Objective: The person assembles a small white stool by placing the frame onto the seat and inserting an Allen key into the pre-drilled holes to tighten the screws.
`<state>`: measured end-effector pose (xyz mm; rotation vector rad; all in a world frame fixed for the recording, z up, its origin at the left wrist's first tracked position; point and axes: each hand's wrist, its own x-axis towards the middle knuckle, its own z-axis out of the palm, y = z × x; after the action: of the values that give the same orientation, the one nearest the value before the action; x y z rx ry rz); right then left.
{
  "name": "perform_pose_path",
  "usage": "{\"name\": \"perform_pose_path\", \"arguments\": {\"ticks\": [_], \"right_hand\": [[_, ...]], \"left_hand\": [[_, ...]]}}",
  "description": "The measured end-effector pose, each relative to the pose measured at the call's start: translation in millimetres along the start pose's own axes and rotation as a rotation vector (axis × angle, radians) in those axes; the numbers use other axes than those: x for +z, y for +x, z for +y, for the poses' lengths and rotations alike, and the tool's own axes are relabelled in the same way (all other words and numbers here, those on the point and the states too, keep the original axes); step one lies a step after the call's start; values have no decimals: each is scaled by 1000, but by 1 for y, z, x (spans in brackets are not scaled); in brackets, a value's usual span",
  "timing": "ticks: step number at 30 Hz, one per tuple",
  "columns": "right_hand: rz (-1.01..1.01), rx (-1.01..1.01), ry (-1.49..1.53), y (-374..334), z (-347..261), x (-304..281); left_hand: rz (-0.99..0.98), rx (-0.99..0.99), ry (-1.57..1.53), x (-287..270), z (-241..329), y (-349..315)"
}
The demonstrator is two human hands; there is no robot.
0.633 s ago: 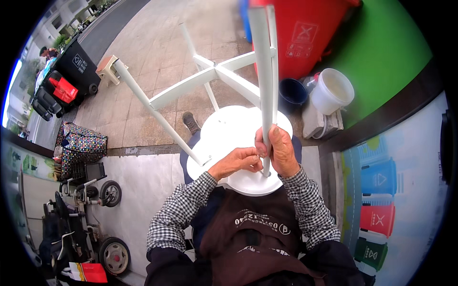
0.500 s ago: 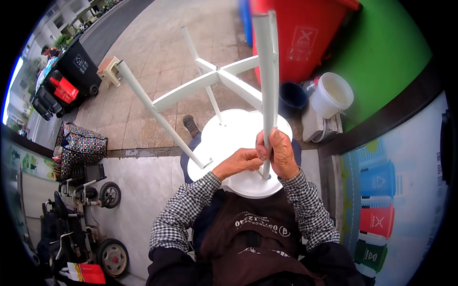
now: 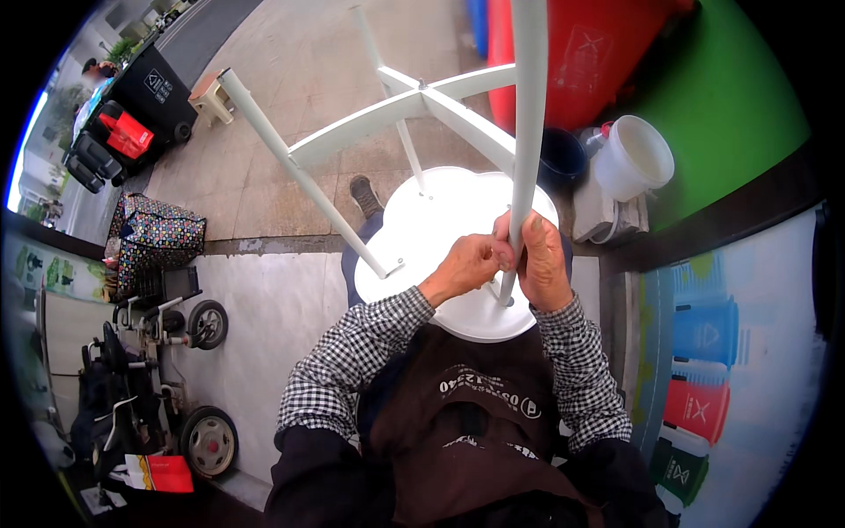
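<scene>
An upside-down white stool [image 3: 421,231] rests across my lap, its scalloped seat at the bottom and its white legs pointing up. A curved cross brace [image 3: 352,126] joins the legs. Low on the near right leg [image 3: 528,114], just above the seat, my right hand [image 3: 547,268] is wrapped round the tube with the thumb upward. My left hand [image 3: 462,271] is closed in a pinch against the left side of that leg, its fingertips close to the right hand's fingers. What the pinch holds, if anything, is hidden.
A white bucket [image 3: 634,158] and a dark blue bucket [image 3: 561,154] stand beyond the stool at right, before a red bin [image 3: 590,62]. A wheeled cart [image 3: 145,352] and a patterned bag [image 3: 158,231] are at left. Farther off are black bins [image 3: 154,92] and a small stool [image 3: 211,97].
The stool and both hands have shifted up and slightly right in the picture, and the surroundings have shifted too. My right hand keeps its grip on the same leg; the left remains pinched beside it.
</scene>
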<state>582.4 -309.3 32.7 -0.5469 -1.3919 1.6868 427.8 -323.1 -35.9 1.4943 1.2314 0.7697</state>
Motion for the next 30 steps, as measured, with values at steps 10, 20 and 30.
{"name": "perform_pose_path", "arguments": {"ticks": [10, 20, 30], "right_hand": [[-18, -6, -17, 3, 2, -1], [-16, -22, -38, 5, 4, -2], [-4, -11, -55, 6, 4, -3]], "left_hand": [[195, 456, 260, 0, -29, -27], [156, 237, 687, 15, 2, -22], [-291, -33, -556, -19, -17, -25]]}}
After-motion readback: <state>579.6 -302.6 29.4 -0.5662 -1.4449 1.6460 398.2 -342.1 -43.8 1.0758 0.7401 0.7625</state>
